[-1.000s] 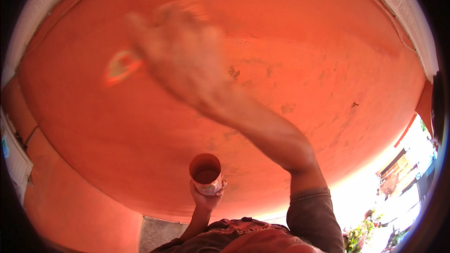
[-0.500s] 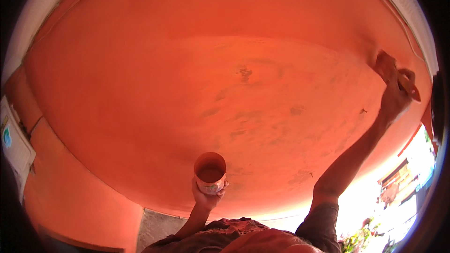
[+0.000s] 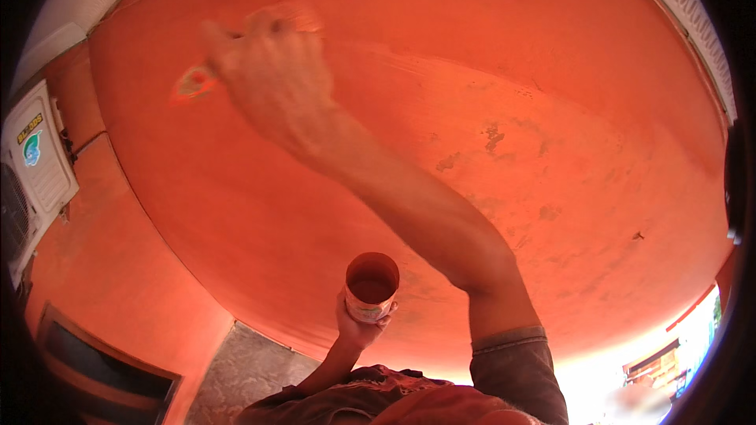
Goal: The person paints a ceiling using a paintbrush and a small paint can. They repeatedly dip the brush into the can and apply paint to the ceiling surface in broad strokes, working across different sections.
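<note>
My left hand [image 3: 361, 330] is wrapped round a paint pot [image 3: 370, 313], held upright low in front of my chest. Orange-red paint coats its inner wall, and the paint inside looks dark. High at the left, my right hand [image 3: 276, 79] is closed round a paintbrush [image 3: 195, 83], its arm reaching across me. Motion blurs this hand and the brush. The bristle end meets, or nearly meets, the orange wall [image 3: 378, 149]; exact contact I cannot tell. Paler and dark worn patches mark the wall to the right of my forearm.
A white outdoor air-conditioner unit [image 3: 47, 165] hangs on the side wall at the left. Below it is a dark-framed opening [image 3: 110, 362]. Grey floor [image 3: 252, 366] shows by the wall's base. White ridged trim [image 3: 677, 8] borders the upper right; bright daylight lies lower right.
My right hand has swung with the paintbrush from the far right of the wall to the upper left. The view has turned left. The paint pot stays in my left hand.
</note>
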The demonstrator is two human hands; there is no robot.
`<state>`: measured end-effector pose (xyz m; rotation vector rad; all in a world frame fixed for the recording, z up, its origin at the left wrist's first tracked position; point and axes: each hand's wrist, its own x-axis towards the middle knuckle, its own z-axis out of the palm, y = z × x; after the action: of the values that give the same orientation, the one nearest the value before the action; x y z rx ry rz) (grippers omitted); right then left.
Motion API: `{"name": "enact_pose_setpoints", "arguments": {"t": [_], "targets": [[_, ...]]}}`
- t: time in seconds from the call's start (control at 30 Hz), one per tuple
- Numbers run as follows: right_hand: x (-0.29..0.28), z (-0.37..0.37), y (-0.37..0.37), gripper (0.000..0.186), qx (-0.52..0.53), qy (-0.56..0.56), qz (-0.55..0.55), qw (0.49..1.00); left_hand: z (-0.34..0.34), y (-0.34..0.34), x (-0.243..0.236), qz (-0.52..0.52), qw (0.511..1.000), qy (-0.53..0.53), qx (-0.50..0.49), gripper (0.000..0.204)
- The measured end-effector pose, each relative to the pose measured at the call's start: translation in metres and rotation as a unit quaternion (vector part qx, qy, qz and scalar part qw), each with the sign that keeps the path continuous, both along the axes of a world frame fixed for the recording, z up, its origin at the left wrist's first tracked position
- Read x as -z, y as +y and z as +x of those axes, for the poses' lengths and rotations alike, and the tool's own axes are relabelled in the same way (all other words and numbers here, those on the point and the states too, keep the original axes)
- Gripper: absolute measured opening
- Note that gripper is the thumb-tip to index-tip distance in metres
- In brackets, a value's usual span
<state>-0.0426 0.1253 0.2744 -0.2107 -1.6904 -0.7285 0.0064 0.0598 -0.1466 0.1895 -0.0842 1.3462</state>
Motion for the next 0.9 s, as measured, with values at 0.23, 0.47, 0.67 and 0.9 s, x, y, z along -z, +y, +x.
{"name": "enact_pose_setpoints", "arguments": {"t": [0.23,0.47,0.67,0.9], "targets": [[0.001,0.123,0.012,0.014,-0.043,0.062,-0.072,0.995,-0.010,0.003,-0.004,0.015,1.000,0.003,-0.027,0.082],[0.014,0.370,-0.052,0.026,0.255,0.457,-0.056,0.850,0.002,0.005,-0.007,0.013,0.999,0.008,0.032,0.066],[0.022,0.256,0.000,0.011,0.150,0.231,0.008,0.961,0.001,0.008,0.002,0.004,1.000,0.006,0.023,0.071],[0.032,0.000,-0.007,0.014,0.041,-0.066,-0.063,0.995,0.006,0.001,-0.001,0.008,1.000,-0.004,-0.001,0.073]]}}
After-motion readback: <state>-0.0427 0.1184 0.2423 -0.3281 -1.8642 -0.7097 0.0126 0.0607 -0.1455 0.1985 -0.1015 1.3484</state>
